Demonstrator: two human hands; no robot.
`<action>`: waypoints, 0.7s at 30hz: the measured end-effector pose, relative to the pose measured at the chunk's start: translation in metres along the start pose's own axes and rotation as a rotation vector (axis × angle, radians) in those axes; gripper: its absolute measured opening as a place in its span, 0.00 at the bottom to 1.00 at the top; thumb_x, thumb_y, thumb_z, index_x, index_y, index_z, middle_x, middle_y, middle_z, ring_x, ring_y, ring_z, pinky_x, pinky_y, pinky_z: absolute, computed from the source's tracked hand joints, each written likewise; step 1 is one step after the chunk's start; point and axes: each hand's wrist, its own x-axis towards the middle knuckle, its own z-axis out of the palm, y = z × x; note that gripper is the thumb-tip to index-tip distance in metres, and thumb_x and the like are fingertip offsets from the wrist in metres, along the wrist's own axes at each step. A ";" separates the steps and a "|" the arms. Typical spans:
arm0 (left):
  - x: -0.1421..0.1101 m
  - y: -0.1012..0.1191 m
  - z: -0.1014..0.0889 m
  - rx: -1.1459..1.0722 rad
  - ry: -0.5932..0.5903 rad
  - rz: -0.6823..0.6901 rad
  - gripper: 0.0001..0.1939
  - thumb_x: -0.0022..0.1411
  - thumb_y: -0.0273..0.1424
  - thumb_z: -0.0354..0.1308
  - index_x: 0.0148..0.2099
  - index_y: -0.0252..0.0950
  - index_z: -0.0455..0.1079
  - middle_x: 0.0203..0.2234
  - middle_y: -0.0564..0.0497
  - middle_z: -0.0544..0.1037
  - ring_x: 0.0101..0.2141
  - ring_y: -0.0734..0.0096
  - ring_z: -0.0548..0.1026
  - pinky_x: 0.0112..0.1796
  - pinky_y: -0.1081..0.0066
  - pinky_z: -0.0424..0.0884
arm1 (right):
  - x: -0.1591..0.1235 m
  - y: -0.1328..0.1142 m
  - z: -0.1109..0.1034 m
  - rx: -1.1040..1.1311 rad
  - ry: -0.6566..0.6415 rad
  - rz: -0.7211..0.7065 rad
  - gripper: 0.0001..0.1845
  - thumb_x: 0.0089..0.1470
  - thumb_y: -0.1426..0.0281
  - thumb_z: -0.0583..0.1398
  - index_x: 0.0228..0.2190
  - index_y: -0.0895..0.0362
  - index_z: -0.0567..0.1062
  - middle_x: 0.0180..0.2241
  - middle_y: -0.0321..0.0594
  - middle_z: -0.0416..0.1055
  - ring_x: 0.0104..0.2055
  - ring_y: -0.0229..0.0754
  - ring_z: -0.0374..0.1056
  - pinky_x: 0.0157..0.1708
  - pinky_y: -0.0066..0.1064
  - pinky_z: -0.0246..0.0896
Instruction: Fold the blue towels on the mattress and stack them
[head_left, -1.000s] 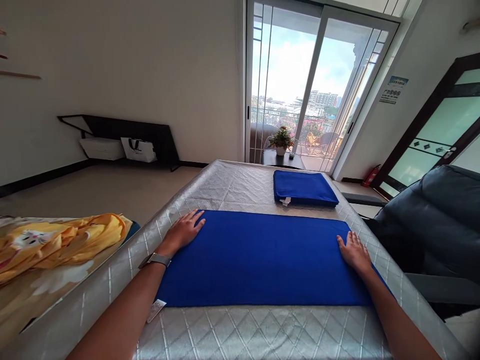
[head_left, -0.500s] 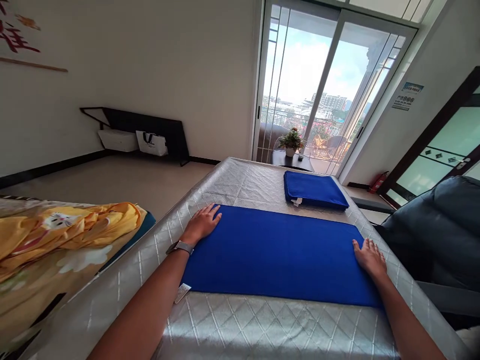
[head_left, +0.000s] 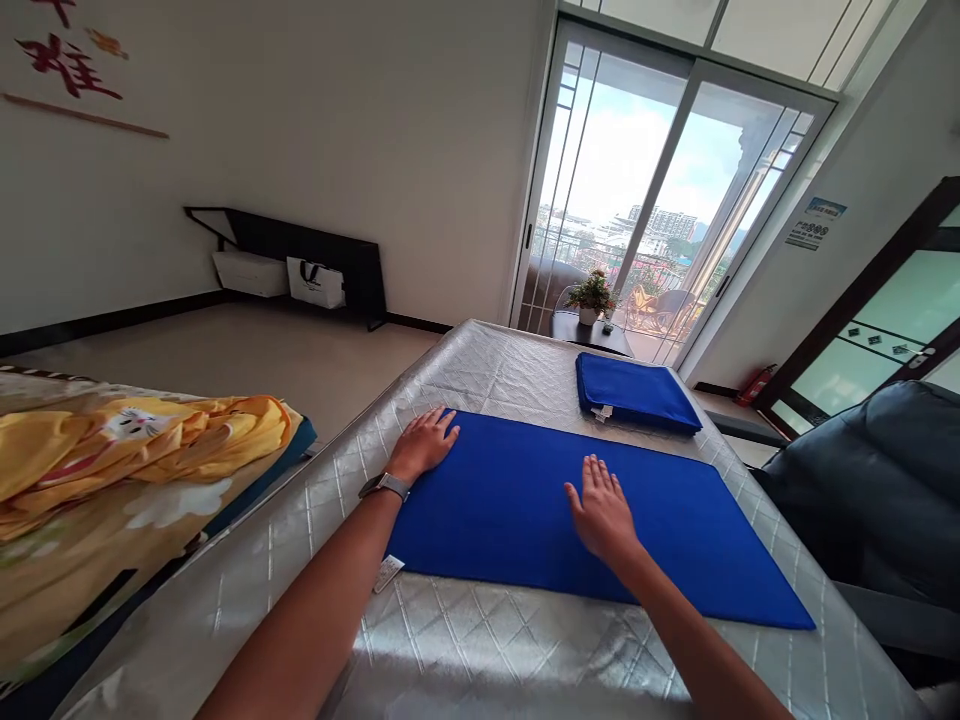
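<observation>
A flat blue cloth [head_left: 510, 510], folded into a long rectangle, lies across the silvery quilted mattress [head_left: 480, 640]. My left hand [head_left: 426, 442] rests open on its far left corner, fingers stretched out. Over the middle of the cloth is my right hand [head_left: 603, 508], open with its fingers straight; whether it presses on the fabric I cannot tell. From the near left corner of the cloth a white label [head_left: 388, 573] sticks out. Beyond the cloth lies a second blue piece [head_left: 637, 390], folded into a smaller stack with a white tag.
A bed with yellow bedding [head_left: 210, 440] stands at the left, a dark leather seat [head_left: 877, 480] at the right. Behind the mattress, a small dark table [head_left: 585, 333] holds a potted plant [head_left: 591, 295] by the glass sliding door. Bags sit on a low black rack [head_left: 360, 275].
My right hand has moved left from the right edge of the cloth to its middle. My left hand stays at the far left corner. The view has shifted slightly.
</observation>
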 end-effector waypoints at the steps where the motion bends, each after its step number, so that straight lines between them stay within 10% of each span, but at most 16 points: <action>1: 0.000 0.000 -0.001 0.006 -0.007 0.005 0.29 0.72 0.42 0.44 0.68 0.36 0.64 0.68 0.42 0.64 0.67 0.54 0.59 0.66 0.54 0.52 | -0.004 -0.029 0.002 0.053 -0.027 -0.080 0.42 0.68 0.52 0.39 0.70 0.69 0.47 0.73 0.51 0.41 0.75 0.48 0.34 0.71 0.44 0.29; 6: -0.003 0.002 -0.006 0.020 0.009 0.039 0.29 0.72 0.42 0.43 0.68 0.33 0.64 0.67 0.40 0.64 0.67 0.53 0.60 0.66 0.54 0.53 | -0.023 -0.146 0.022 0.268 -0.092 -0.359 0.43 0.68 0.50 0.41 0.70 0.70 0.47 0.73 0.52 0.37 0.75 0.50 0.31 0.72 0.48 0.27; 10: -0.003 0.002 -0.008 0.038 0.009 0.043 0.28 0.72 0.41 0.44 0.68 0.34 0.65 0.67 0.40 0.65 0.66 0.53 0.61 0.66 0.55 0.54 | -0.027 -0.186 0.046 0.365 -0.100 -0.404 0.44 0.67 0.50 0.43 0.70 0.70 0.46 0.73 0.51 0.34 0.75 0.50 0.27 0.72 0.49 0.25; 21: 0.001 -0.001 -0.004 0.015 -0.024 0.028 0.30 0.72 0.42 0.43 0.68 0.34 0.64 0.68 0.41 0.63 0.67 0.52 0.60 0.66 0.54 0.53 | -0.019 -0.112 0.034 0.249 -0.108 -0.271 0.43 0.68 0.50 0.40 0.71 0.68 0.44 0.73 0.50 0.33 0.75 0.48 0.26 0.72 0.48 0.21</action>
